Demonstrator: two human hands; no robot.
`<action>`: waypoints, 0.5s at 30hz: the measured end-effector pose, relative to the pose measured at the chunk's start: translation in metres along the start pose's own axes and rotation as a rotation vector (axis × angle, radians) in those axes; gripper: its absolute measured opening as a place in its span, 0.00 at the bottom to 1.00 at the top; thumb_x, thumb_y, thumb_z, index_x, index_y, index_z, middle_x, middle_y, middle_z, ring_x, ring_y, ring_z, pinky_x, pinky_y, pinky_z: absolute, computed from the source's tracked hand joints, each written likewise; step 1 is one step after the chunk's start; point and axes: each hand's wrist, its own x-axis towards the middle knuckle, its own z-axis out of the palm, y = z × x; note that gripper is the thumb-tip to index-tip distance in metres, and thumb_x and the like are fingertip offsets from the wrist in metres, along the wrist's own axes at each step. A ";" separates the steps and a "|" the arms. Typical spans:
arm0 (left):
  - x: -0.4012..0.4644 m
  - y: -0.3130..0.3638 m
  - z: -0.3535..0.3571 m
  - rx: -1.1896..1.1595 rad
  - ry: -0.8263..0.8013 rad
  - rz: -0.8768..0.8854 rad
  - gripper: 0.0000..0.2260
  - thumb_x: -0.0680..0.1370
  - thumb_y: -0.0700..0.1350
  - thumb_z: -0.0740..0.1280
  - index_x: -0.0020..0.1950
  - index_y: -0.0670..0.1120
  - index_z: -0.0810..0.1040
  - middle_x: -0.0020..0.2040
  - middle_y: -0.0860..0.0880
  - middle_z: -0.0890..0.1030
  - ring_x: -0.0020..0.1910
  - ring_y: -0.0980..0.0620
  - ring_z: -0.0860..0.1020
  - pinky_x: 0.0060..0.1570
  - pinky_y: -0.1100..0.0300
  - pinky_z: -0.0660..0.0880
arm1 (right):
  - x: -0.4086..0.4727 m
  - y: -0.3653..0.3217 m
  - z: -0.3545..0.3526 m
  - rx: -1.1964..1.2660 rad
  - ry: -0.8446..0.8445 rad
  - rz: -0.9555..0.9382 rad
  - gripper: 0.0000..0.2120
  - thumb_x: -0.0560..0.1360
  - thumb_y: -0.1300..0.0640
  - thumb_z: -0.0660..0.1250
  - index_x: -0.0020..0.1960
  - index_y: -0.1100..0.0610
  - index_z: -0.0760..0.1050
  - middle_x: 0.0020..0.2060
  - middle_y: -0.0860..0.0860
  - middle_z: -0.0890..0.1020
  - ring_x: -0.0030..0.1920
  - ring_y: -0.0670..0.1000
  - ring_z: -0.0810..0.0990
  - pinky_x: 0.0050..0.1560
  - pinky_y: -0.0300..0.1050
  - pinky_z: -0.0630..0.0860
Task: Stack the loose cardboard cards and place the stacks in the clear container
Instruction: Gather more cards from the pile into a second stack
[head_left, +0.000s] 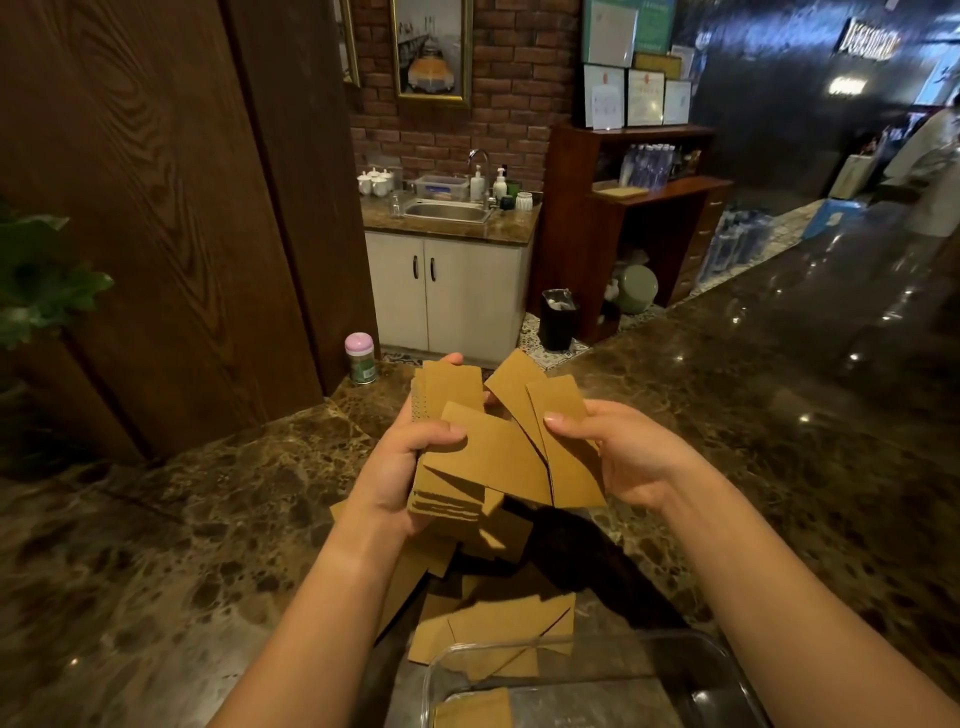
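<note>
Gripping an uneven stack of tan rectangular cardboard cards (457, 467) above the brown marble counter (208, 519), the left hand (400, 467) is curling round it; the right hand (618, 457) is pinching two fanned cards (563, 441). The clear plastic container (717, 670) is sitting nearest the camera, holding one card (472, 709).

Dark marble counter (779, 415), glossy with ceiling-light glints. Wood-panelled wall (156, 208) left. Brick wall (519, 104) behind steel sink (447, 211), white cabinet (447, 291) below. Reddish shelf unit (649, 208) right.
</note>
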 end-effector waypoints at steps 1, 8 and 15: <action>-0.001 0.000 0.000 -0.010 0.014 0.013 0.32 0.67 0.35 0.65 0.69 0.55 0.74 0.56 0.43 0.83 0.52 0.40 0.81 0.52 0.41 0.77 | 0.000 0.000 0.000 0.013 0.033 -0.001 0.12 0.77 0.58 0.70 0.59 0.58 0.80 0.52 0.57 0.86 0.51 0.57 0.86 0.47 0.55 0.82; -0.009 -0.003 0.007 -0.095 -0.075 -0.392 0.21 0.74 0.58 0.67 0.64 0.51 0.80 0.61 0.39 0.80 0.50 0.40 0.81 0.29 0.53 0.80 | 0.001 -0.018 -0.002 -0.140 0.153 -0.168 0.09 0.76 0.58 0.72 0.56 0.57 0.82 0.47 0.55 0.88 0.46 0.56 0.87 0.43 0.51 0.81; -0.008 -0.020 0.011 -0.169 -0.187 -0.500 0.32 0.63 0.46 0.80 0.65 0.41 0.78 0.55 0.35 0.80 0.47 0.33 0.82 0.34 0.49 0.81 | 0.002 -0.011 0.019 -0.127 0.127 -0.284 0.10 0.75 0.58 0.72 0.56 0.57 0.81 0.46 0.54 0.87 0.46 0.55 0.86 0.44 0.51 0.80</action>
